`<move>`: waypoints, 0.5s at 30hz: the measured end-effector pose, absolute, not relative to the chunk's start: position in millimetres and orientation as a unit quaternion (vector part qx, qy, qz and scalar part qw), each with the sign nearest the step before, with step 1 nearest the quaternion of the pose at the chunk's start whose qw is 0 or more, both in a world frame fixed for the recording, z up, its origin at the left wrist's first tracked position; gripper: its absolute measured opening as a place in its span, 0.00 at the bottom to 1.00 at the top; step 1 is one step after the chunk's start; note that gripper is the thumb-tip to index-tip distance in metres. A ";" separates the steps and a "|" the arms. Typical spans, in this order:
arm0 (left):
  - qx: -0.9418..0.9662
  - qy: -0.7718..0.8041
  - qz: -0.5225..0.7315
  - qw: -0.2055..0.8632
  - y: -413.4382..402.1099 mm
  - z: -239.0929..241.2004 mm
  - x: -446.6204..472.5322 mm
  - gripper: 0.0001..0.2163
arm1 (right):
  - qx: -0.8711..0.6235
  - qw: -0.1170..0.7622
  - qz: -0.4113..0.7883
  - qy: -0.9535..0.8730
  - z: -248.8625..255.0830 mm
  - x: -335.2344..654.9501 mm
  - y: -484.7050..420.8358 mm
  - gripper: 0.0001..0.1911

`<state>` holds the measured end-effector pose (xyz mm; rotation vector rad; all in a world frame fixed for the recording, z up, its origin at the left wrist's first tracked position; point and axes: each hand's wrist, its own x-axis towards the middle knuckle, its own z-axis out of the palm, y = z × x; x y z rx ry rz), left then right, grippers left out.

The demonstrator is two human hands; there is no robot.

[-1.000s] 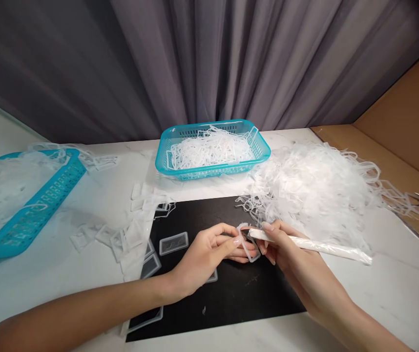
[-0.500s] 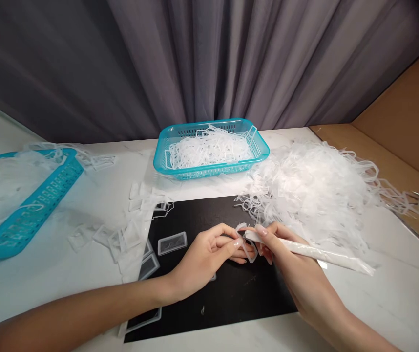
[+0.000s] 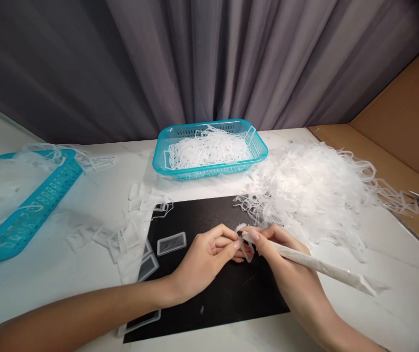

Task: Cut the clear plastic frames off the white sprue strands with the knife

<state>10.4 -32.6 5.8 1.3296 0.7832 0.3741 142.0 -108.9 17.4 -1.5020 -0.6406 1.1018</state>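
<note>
My left hand (image 3: 205, 256) pinches a small clear plastic frame (image 3: 245, 242) over the black mat (image 3: 217, 283). My right hand (image 3: 282, 261) grips a long white wrapped stick-like tool (image 3: 326, 268) like a pen, its tip pressed against the frame. Both hands meet at the mat's middle. Several small clear rectangular plastic pieces (image 3: 172, 243) lie on the mat's left part.
A teal basket (image 3: 209, 149) of white plastic strips stands behind the mat. A big heap of white strips (image 3: 312, 190) lies at the right, another teal basket (image 3: 22, 205) at the left. Loose clear pieces (image 3: 129, 230) are scattered left of the mat. Cardboard (image 3: 407, 132) borders the right.
The right hand has tilted the white tool so its far end swung lower and rightward. The hands stay together on the frame, shifted slightly left.
</note>
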 end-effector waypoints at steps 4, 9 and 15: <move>0.612 0.351 0.162 0.690 -31.4 7.7 11.1 0.06 | -0.637 0.538 0.467 -0.295 15.0 143.5 -108.4 0.16; 0.622 0.363 0.165 0.674 -23.5 11.9 10.3 0.07 | -0.654 0.532 0.418 -0.340 13.8 144.8 -110.4 0.14; 0.667 0.386 0.178 0.612 -20.9 14.0 10.6 0.08 | -0.679 0.501 0.342 -0.413 11.6 138.8 -115.4 0.13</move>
